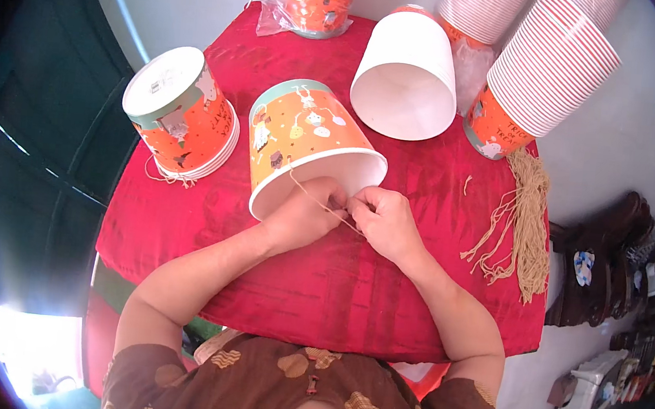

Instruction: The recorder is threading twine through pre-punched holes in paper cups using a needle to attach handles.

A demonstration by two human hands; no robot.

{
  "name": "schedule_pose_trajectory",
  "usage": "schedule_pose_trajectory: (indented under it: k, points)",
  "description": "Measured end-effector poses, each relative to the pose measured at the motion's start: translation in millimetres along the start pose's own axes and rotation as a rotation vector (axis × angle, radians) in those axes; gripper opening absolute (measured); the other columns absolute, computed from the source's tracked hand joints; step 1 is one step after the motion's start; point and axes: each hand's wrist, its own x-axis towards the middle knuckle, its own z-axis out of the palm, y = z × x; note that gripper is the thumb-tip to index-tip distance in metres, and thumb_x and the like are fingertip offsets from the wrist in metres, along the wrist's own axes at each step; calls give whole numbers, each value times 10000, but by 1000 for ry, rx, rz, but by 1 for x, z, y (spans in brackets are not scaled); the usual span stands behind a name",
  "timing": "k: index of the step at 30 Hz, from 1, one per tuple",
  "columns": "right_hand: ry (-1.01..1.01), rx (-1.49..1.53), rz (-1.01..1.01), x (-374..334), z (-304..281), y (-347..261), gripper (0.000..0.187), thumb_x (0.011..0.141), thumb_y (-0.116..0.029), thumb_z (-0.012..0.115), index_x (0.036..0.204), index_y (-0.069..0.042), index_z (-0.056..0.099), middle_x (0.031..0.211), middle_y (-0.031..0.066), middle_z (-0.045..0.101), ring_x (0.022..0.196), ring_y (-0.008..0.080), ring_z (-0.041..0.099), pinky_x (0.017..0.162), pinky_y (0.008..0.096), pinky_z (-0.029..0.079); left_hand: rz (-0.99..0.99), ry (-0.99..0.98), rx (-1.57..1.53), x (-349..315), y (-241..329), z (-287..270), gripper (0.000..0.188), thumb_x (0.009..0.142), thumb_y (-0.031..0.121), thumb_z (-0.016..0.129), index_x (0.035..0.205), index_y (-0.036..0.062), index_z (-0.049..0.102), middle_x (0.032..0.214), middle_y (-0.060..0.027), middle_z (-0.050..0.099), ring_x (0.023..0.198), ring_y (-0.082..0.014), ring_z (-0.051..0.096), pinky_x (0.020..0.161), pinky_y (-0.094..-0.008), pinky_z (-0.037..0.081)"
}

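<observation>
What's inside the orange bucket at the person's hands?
White inner wall shows; the left hand blocks part of the view, so whatever lies behind it can't be seen.

- Probably a home room used for handwork
- A cloth-covered table [295,296]
- Dark furniture [609,288] beyond the table's right edge
- Stacked paper buckets [552,64] along its far edge, one patterned bucket [299,135] handled between far and near edges

Orange ptd bucket [315,128] tipped on red tbl [310,301], tan string [313,198] running fr nr rim.
</observation>
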Motion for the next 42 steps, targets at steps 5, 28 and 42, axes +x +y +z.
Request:
schedule_pose_trajectory:
  k: [5,28,42]
  points:
    - [72,-63,-84,-5,3,-5,159,843,-121,638,790,26,663,731,223,652,675,336,680,582,400,512,72,60,67,1,-2,3,100,816,32,696,844,0,605,762,-64,621,690,-118,563,606,-290,477]
    - [174,-222,-1060,-40,19,-30,112,709,-36,657,809,-49,610,589,45,484,479,223,526,428,364,426,44,59,-27,-2,-1,-4,96,820,40,677,853,8,593,714,-35,582,673,-100,525,596,-287,462]
    - [217,-441,-550,-7,10,8,226,845,-8,594,1070,-10,581,696,182,641,619,339,657,526,428,517,124,68,-22,-4,-10,-4,66,841,-14,606,880,14,561,747,-29,584,680,-98,538,604,-270,467]
